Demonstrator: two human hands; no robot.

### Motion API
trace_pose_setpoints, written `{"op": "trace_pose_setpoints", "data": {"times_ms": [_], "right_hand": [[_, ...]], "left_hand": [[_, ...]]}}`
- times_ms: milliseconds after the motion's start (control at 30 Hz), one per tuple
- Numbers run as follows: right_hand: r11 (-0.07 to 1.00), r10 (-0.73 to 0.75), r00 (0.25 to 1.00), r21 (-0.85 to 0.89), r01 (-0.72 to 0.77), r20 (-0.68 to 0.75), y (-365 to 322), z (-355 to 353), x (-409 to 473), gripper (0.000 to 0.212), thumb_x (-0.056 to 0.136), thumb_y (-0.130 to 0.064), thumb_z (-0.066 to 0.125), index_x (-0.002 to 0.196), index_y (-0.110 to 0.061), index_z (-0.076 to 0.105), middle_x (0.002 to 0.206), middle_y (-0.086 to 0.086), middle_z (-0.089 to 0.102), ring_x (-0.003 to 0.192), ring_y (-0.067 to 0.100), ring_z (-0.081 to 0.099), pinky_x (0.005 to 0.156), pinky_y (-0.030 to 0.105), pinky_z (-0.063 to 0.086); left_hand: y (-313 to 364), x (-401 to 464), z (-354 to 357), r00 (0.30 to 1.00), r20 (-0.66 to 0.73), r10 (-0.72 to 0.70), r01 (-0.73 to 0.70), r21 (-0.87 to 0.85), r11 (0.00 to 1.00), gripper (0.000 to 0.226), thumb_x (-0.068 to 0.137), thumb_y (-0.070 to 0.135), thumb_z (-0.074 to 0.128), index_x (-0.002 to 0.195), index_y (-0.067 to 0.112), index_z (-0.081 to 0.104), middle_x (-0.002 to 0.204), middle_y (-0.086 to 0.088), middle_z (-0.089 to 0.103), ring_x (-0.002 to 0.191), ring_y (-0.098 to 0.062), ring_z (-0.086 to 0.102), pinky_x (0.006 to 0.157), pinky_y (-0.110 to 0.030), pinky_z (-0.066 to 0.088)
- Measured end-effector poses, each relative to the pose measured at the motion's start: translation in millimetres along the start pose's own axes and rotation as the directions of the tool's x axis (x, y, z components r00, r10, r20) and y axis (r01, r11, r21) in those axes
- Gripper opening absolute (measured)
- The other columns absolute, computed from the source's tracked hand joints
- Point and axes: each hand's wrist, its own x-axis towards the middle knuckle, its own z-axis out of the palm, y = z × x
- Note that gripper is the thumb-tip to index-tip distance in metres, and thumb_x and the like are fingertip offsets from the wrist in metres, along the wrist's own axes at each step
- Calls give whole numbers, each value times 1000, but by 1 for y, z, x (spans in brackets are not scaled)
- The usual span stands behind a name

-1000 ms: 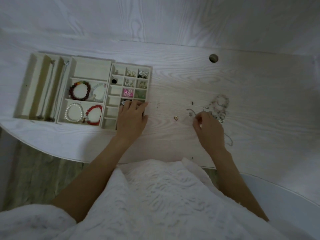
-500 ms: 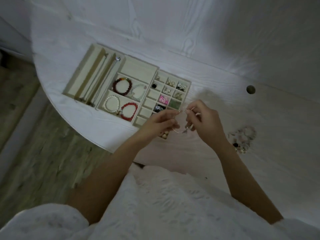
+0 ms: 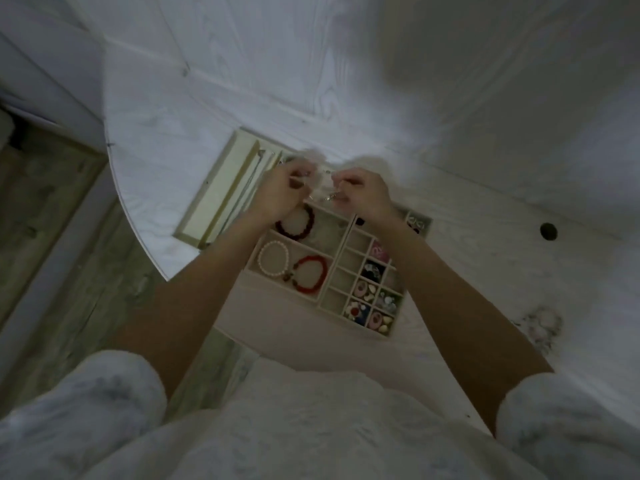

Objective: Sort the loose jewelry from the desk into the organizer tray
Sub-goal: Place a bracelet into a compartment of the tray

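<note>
Thin chain (image 3: 323, 196), pinched between left hand (image 3: 282, 192) and right hand (image 3: 363, 194), is hanging over the organizer tray (image 3: 363, 332); lowering into a long slot at 10 o'clock likely follows.

Organizer tray (image 3: 360, 325): 12 o'clock compartments hidden behind both hands and forearms. Thin silver piece (image 3: 323, 196) between left hand (image 3: 282, 194) and right hand (image 3: 363, 192): blurred, type unclear. Loose jewelry pile (image 3: 542, 329), 3 o'clock of tray: smeared, pieces indistinguishable.
</note>
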Motion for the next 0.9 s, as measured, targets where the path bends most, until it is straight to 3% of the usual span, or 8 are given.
{"op": "trace_pose_setpoints", "data": {"times_ms": [67,133,233,333,400,533,700,900], "right_hand": [[988,18,1000,-155,-17,1,2,4,12,22,94,-9,50,107,-5,67,105,9,67,83,23,68,80,32,56],[972,29,1000,-234,-30,-6,5,4,14,25,94,-9,47,107,-6,67,103,12,68,85,29,68,85,40,54],[888,-120,993,-448,107,-1,9,5,12,29,93,-5,43,112,-6,65,116,14,62,101,28,61,91,35,48],[678,-246,951,-669,305,185,15,13,14,37,92,-1,41,124,-9,57,131,11,50,113,27,51,90,31,39],[521,-260,916,-754,400,307,17,20,16,45,90,4,43,132,-11,50,141,10,41,123,27,42,95,33,36],[330,-235,903,-844,422,360,19,27,17,47,88,-1,46,134,-10,46,144,11,36,129,27,35,101,34,32],[366,-263,909,-839,403,322,22,28,13,38,92,-9,46,129,-13,53,131,11,50,123,27,40,96,33,35],[363,-253,933,-869,336,255,21,32,19,33,94,-13,44,125,-9,54,127,12,48,115,26,41,87,31,36]], "left_hand": [[-12,16,-7,989,4,148,-139,359,923,25,91,21,59,114,12,65,112,-8,65,94,-24,63,80,-27,44],[-20,22,-19,958,-1,288,-239,555,797,28,92,23,50,109,10,68,109,-16,65,92,-33,61,79,-35,45],[-30,26,-34,886,106,451,-412,626,662,35,85,20,41,98,6,71,95,-15,68,86,-35,61,70,-40,52],[-44,30,-34,789,349,505,-582,688,434,33,83,23,43,96,14,72,99,-2,70,95,-28,61,86,-43,41],[-46,29,-29,773,427,470,-606,716,347,32,87,28,44,95,17,73,103,3,70,101,-26,57,92,-46,34],[-47,25,-24,786,454,420,-598,733,325,42,93,33,37,83,17,75,96,3,71,111,-27,57,100,-57,28],[-51,23,-27,772,425,473,-579,777,247,42,91,32,37,74,17,73,88,4,71,112,-22,58,107,-56,8],[-56,23,-21,773,392,498,-566,780,266,46,93,33,35,74,17,73,86,6,71,113,-22,57,107,-57,4]]}}
